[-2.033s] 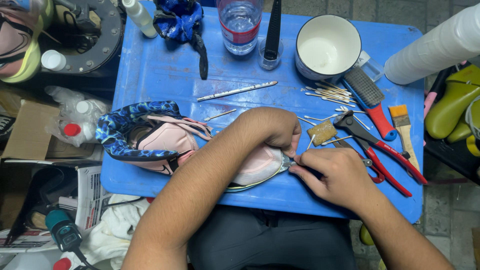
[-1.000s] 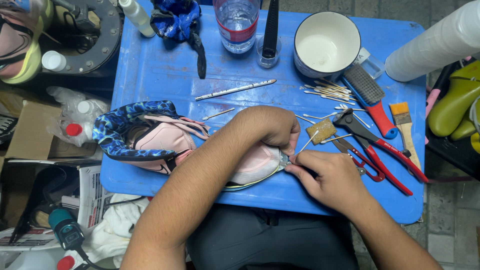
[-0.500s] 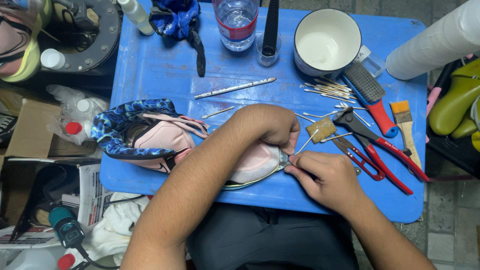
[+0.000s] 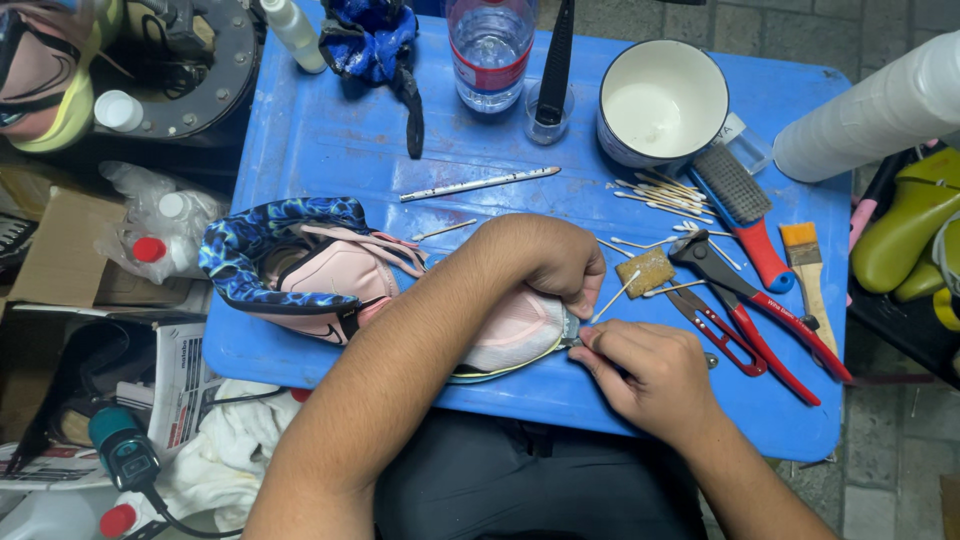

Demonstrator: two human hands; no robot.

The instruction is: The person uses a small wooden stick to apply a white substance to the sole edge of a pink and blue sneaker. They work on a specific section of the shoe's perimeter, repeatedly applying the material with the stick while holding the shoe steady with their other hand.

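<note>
Pink sneaker, frame centre, blue desk: left hand clamps toe; right hand fingers pinch cotton swab there. Toe cleaning underway, unfinished.

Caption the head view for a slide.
Both hands, left hand and right hand, work the toe of a pink sneaker on a blue table.

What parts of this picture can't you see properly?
All in the head view:
- Toe of the pink shoe: covered by the left hand.
- What the right hand pinches at the toe: too small, hidden by fingertips.
- White roll: cut off by the right edge.
- Water bottle: top cut off by the upper edge.
</note>
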